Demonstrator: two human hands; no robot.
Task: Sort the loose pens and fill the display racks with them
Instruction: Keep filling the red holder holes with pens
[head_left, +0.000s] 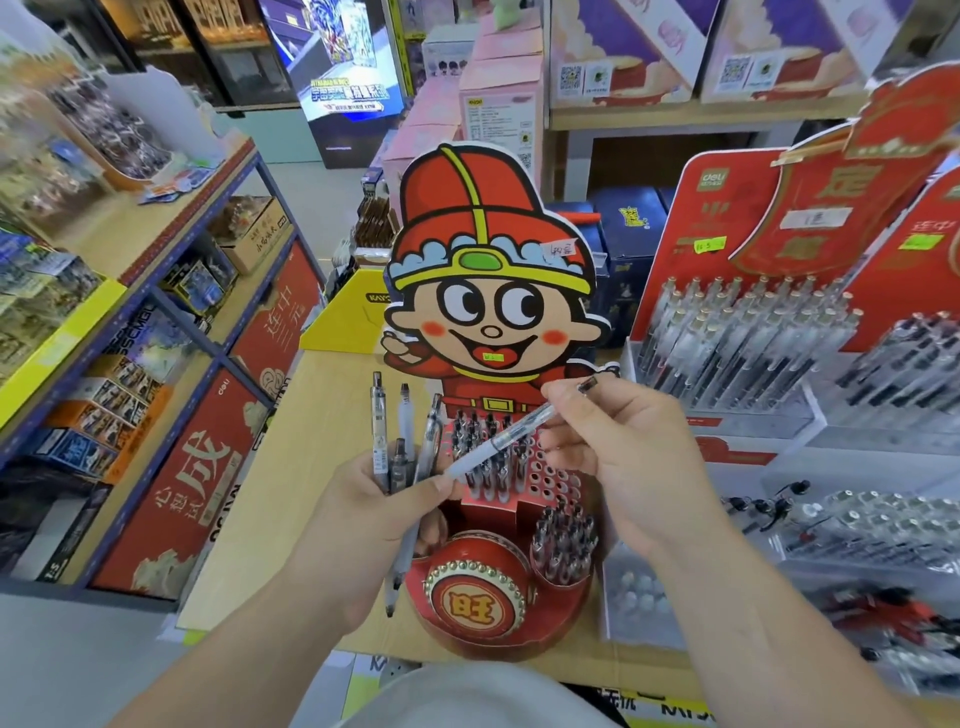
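Bottom edge: pale garment (467, 696), both forearms reaching forward over the table (322, 415).

Left hand (363, 514): grip clenched round a bundle of pens (400, 447). Most stand upright above the fist, clips up. One longer pen (402, 561) hangs down out of the fist, tip toward the table.

Right hand (623, 457): grip pinching a single clear pen (498, 441), held slantwise above the rack. Its dark clip end is up by the fingers. Its lower end meets the left thumb.

Just beyond the hands, on the table: red display rack (556, 478). Perforated panel, with pens seated in its left rows and open holes showing on its right. Front of rack: red drum (475, 592) with studded rim. Beside the drum, right: round cup (563, 540) packed with pens.

Behind the rack: tall cartoon cutout (488, 291), red hat, upright.

Right, farther: red racks (727, 332) full of clear pens.

Left, across the aisle: blue-framed shelves (171, 291) with boxed goods.
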